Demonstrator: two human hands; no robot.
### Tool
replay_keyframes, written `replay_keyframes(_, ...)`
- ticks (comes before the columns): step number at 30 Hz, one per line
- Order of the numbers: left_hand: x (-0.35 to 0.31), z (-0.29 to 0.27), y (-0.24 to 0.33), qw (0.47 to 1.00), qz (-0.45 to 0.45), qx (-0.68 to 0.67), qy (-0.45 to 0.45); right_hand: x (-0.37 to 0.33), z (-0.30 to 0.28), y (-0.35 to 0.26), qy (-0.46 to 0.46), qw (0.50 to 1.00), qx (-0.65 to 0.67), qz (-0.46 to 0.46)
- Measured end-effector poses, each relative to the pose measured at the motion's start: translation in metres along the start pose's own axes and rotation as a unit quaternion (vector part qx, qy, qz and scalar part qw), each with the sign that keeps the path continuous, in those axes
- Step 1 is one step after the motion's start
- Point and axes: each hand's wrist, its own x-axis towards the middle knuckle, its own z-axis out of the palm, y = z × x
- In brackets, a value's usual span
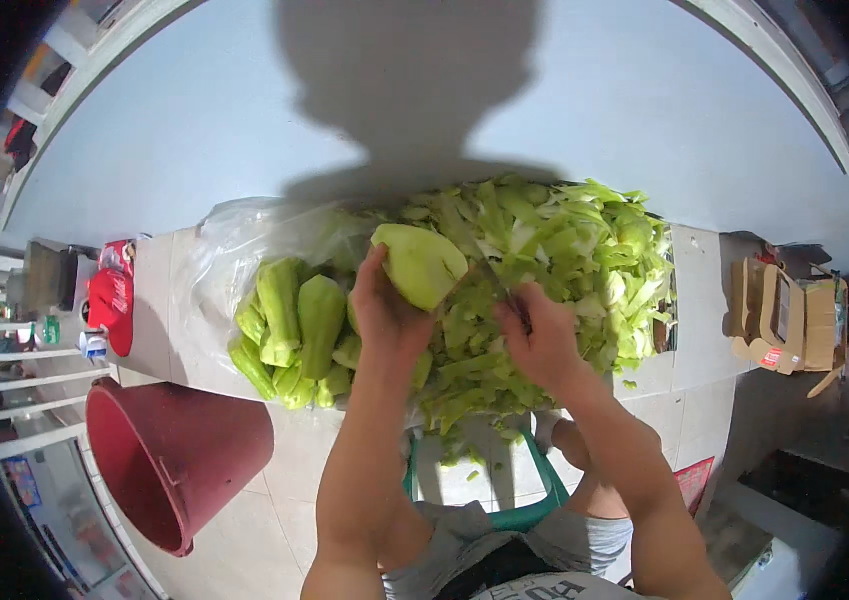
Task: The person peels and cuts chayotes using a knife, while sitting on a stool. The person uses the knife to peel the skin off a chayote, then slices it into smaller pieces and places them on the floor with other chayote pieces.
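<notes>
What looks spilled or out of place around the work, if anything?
A few green scraps lie loose on the tiles by the near edge of the peelings heap, outside the main pile. The maroon bucket looks tilted, but the lens bends edges there, so that may be distortion.

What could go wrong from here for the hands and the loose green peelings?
The thin, dark hand tool in the right hand might slip off the smooth, pale-green, rounded vegetable and nick the left hand cupping it.
The wide heap of loose green peelings could shed more scraps; a few small green bits already lie on the pale tiles.
</notes>
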Motion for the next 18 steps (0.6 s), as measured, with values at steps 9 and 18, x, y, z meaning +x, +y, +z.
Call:
replay_keyframes(9,0.011,-0.012,-0.002,0.997,-0.011,-0.031,0.076,-0.009,0.019,-0.009,0.006,0.999,-0.006,-0.048)
replay_keyframes(18,0.01,-0.007,-0.012,0.992,-0.01,-0.075,0.098,-0.022,0.028,-0.01,0.013,0.997,0.056,-0.048)
